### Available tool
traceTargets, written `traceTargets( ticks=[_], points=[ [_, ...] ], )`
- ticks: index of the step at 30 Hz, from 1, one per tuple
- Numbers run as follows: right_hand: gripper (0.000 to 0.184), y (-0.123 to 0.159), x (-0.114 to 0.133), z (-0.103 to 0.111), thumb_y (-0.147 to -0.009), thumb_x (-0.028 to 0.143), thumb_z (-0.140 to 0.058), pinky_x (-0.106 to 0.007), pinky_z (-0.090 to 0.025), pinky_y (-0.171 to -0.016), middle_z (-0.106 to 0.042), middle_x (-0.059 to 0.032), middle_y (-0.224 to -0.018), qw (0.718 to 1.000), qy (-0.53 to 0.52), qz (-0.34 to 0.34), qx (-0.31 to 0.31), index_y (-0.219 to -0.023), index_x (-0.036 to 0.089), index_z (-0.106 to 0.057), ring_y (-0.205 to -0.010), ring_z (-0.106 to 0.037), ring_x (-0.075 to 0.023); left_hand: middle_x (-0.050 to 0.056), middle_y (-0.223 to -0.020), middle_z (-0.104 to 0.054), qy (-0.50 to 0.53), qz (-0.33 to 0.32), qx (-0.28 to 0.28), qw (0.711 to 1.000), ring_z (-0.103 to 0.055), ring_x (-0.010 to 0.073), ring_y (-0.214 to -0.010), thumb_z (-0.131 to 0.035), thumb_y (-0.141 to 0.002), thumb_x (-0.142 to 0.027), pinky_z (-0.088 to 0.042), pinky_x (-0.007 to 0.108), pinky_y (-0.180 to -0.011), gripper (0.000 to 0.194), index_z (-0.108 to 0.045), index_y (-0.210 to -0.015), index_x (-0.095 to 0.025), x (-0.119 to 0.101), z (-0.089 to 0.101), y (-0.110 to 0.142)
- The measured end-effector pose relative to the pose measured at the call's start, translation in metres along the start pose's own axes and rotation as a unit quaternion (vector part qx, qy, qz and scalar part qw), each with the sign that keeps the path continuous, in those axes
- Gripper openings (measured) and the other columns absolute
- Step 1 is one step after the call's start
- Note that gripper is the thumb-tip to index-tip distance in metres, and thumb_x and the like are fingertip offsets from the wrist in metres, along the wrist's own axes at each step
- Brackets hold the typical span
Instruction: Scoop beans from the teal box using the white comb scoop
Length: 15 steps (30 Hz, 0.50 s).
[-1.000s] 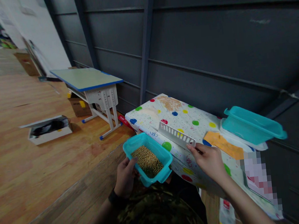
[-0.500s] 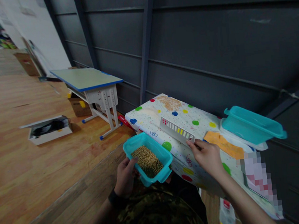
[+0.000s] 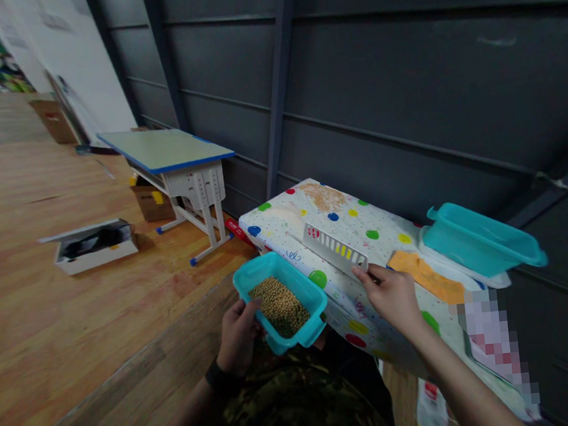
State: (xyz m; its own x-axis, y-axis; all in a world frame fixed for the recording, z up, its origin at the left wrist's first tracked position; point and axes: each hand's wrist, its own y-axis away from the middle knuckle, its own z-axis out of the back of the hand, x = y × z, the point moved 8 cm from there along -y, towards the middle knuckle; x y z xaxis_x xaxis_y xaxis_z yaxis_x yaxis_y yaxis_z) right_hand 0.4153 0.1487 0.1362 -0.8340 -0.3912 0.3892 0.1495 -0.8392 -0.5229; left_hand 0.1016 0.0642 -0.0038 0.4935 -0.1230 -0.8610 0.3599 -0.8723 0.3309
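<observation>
My left hand [image 3: 238,334] grips the near left rim of a turquoise plastic container [image 3: 306,288], thumb over the edge. Round tan beans [image 3: 280,304], like soybeans, cover its bottom. Between the thumb and fingers of my right hand [image 3: 393,296] is the near end of a white slotted strip [image 3: 328,251], which stands on its long edge over the table. A polka-dot cloth [image 3: 315,279] covers that table. Small light-brown grains [image 3: 325,197] lie spread at its far end, with a pale patch [image 3: 284,214] beside them.
Another turquoise container [image 3: 482,237] rests on the table's right side, near an orange cloth [image 3: 425,276]. A dark panelled wall [image 3: 376,77] runs behind. To the left stand a school desk [image 3: 167,150] and, on the floor, an open white box [image 3: 97,258].
Both hands keep their holds. The slotted strip has tipped and shifted very slightly; the container stays almost in the same place. The whole view has moved a little.
</observation>
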Motion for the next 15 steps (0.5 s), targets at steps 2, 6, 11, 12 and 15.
traceTargets(
  ticks=[2, 6, 11, 12, 15],
  points=[
    [0.059, 0.0000, -0.0014, -0.0004, -0.108, 0.061, -0.055, -0.032, -0.041, -0.057, -0.079, -0.0108, -0.065, 1.000, 0.003, -0.005, 0.000, -0.065, 0.025, -0.073, -0.057, -0.075, -0.0257, -0.008, -0.043, -0.052, 0.000, 0.001, -0.002, 1.000, -0.045, 0.0105, -0.036, -0.102, -0.050, -0.064, -0.038, 0.026, -0.036, 0.057, -0.064, -0.063, -0.024, -0.0004, 0.0000, 0.0003],
    [0.058, -0.0003, -0.0011, -0.0003, -0.107, 0.061, -0.056, -0.032, -0.040, -0.056, -0.079, -0.0114, -0.064, 1.000, 0.001, -0.004, 0.007, -0.064, 0.024, -0.073, -0.055, -0.074, -0.0254, -0.008, -0.042, -0.050, 0.002, 0.002, -0.003, 1.000, -0.044, 0.0106, -0.036, -0.102, -0.050, -0.064, -0.039, 0.026, -0.036, 0.057, -0.062, -0.062, -0.024, -0.0004, -0.0010, 0.0004],
    [0.058, -0.0030, -0.0022, 0.0064, -0.105, 0.061, -0.057, -0.032, -0.039, -0.056, -0.077, -0.0112, -0.061, 1.000, 0.005, -0.008, -0.014, -0.063, 0.024, -0.072, -0.054, -0.071, -0.0241, -0.007, -0.043, -0.052, 0.003, -0.004, -0.003, 1.000, -0.044, 0.0103, -0.036, -0.103, -0.048, -0.066, -0.039, 0.026, -0.035, 0.059, -0.063, -0.061, -0.024, -0.0004, -0.0008, -0.0006],
    [0.057, -0.0037, -0.0023, 0.0062, -0.105, 0.060, -0.057, -0.032, -0.039, -0.056, -0.077, -0.0112, -0.061, 1.000, 0.008, -0.008, -0.011, -0.063, 0.024, -0.072, -0.054, -0.071, -0.0242, -0.007, -0.043, -0.052, 0.003, -0.004, -0.002, 1.000, -0.044, 0.0102, -0.036, -0.103, -0.048, -0.066, -0.039, 0.025, -0.035, 0.059, -0.063, -0.061, -0.024, -0.0002, -0.0007, -0.0008],
    [0.054, -0.0048, -0.0025, 0.0033, -0.105, 0.058, -0.057, -0.032, -0.041, -0.058, -0.081, -0.0120, -0.066, 1.000, 0.012, -0.005, 0.002, -0.066, 0.024, -0.074, -0.058, -0.075, -0.0255, -0.007, -0.042, -0.051, 0.001, -0.001, -0.003, 1.000, -0.043, 0.0100, -0.035, -0.103, -0.048, -0.066, -0.038, 0.025, -0.035, 0.060, -0.063, -0.060, -0.024, 0.0003, -0.0004, -0.0010]
  ],
)
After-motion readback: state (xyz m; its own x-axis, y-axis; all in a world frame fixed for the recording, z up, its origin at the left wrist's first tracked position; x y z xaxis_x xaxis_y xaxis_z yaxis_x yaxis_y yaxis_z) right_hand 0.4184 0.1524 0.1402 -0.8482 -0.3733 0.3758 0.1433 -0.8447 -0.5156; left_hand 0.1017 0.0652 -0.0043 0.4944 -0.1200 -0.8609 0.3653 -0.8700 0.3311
